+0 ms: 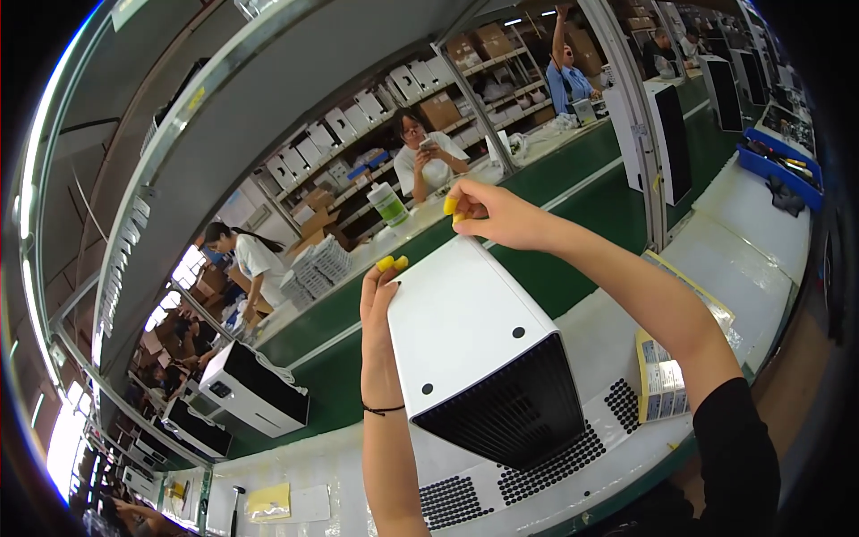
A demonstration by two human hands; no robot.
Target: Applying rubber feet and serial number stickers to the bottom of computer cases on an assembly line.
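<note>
A white box-shaped appliance [474, 313] with a black slatted grille [506, 403] lies in front of me. Two round black pads [518, 333] are on its white face, close to the grille. My left hand [379, 309] rests along its left edge, fingers stretched up and apart from the thumb. By that thumb tip is a small dark spot; whether it sits on the thumb or the appliance I cannot tell. Over the far right corner my right hand [501, 215] is pinched, and what it holds, if anything, is hidden. Yellow finger covers are on both hands.
Sheets of black round pads [537, 470] lie near the appliance. Yellow-edged printed sheets [662, 380] are to the right, a hammer [236, 510] at lower left. Beyond runs a green conveyor [331, 371] carrying similar appliances [255, 389]. A metal post [640, 134] and a blue tool bin [780, 166] stand right.
</note>
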